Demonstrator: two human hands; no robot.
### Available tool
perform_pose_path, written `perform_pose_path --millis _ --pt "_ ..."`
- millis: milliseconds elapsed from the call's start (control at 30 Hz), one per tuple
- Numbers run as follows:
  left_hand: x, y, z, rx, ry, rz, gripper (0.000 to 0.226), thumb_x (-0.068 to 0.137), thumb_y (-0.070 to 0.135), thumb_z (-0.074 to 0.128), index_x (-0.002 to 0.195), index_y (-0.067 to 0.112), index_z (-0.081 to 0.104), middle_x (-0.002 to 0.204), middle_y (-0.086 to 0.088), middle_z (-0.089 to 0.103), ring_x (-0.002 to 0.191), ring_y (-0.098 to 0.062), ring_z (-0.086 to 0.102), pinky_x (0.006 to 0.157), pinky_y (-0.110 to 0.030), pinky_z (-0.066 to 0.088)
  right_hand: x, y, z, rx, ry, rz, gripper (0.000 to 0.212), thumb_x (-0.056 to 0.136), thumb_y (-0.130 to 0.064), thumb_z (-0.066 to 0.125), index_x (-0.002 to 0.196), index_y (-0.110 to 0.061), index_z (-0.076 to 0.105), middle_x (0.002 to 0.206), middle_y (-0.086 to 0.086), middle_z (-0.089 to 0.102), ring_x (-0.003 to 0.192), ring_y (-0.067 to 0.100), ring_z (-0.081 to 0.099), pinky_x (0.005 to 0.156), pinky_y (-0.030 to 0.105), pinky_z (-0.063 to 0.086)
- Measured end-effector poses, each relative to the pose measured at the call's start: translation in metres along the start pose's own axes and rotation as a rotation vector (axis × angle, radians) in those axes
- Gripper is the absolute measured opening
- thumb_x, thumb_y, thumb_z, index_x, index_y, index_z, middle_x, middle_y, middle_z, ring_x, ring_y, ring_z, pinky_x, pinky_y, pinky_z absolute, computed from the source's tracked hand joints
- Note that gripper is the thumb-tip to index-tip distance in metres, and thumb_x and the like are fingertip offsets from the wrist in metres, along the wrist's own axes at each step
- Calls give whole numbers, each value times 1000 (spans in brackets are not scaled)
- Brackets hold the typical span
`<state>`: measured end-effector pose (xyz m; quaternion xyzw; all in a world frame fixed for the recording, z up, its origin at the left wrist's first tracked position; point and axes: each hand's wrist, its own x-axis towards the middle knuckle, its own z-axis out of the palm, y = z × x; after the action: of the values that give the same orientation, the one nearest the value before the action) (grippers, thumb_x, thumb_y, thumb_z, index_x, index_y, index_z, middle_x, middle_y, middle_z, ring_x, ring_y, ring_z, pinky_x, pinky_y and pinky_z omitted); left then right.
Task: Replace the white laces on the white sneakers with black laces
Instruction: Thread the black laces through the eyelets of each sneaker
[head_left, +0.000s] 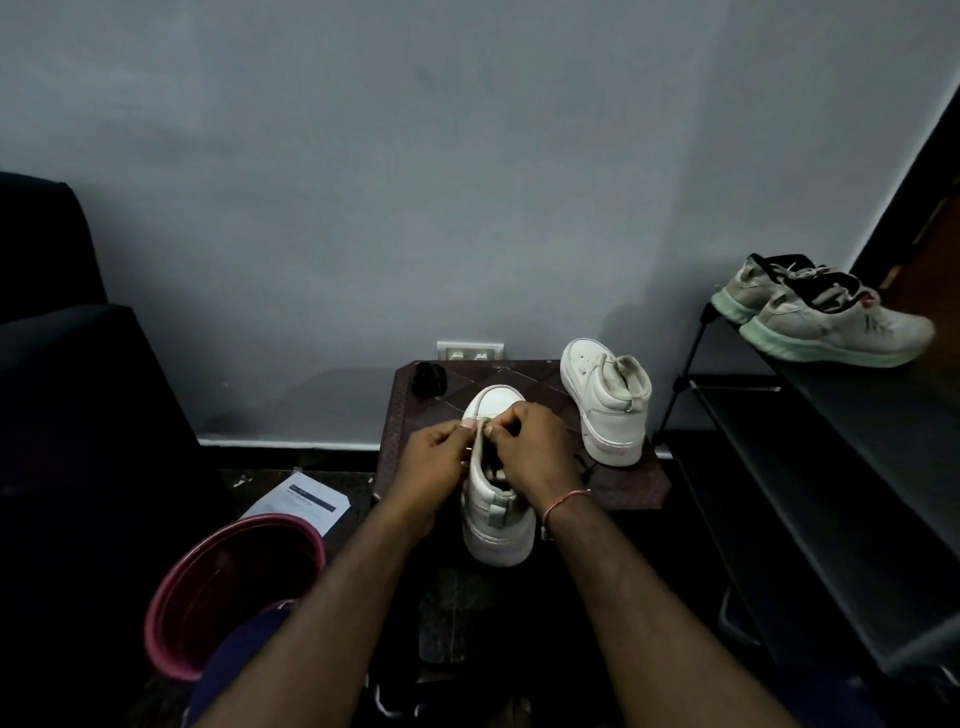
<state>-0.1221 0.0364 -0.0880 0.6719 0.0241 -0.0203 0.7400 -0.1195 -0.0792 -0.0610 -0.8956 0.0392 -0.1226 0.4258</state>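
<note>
Grey wall (467, 182), brown bench (628, 486). I record one sneaker (496, 530) at the bench's near edge, toe away; left hand (434, 460) and right hand (535, 447) both pinch its upper behind the toe.

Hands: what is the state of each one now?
Left hand: fingers curled, pinching the near sneaker at its lace area.
Right hand: the same, pinching there too.

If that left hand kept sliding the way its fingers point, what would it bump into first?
The left hand pinches the near sneaker at its front, so that comes first. Just past the pinch, its fingers point at the fingertips of the right hand, probably the next contact; depth is unclear.
</note>
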Motion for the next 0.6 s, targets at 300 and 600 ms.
perform_pose_path --millis 300,600 --pt "12 5 -3 -196 -39 -146 10 90 7 61 82 6 67 74 -10 68 67 -21 61 68 -31 49 2 9 1 363 -61 117 19 80 -4 74 70 -15 62 70 4 66 63 17 64 53 36 59" --pt "22 18 -6 -45 -145 -256 13 93 7 57 83 9 64 66 -2 66 58 -11 58 55 -21 47 2 11 3 218 -41 45 12 82 -10 72 75 -16 65 77 1 69 73 17 66 68 39 59"
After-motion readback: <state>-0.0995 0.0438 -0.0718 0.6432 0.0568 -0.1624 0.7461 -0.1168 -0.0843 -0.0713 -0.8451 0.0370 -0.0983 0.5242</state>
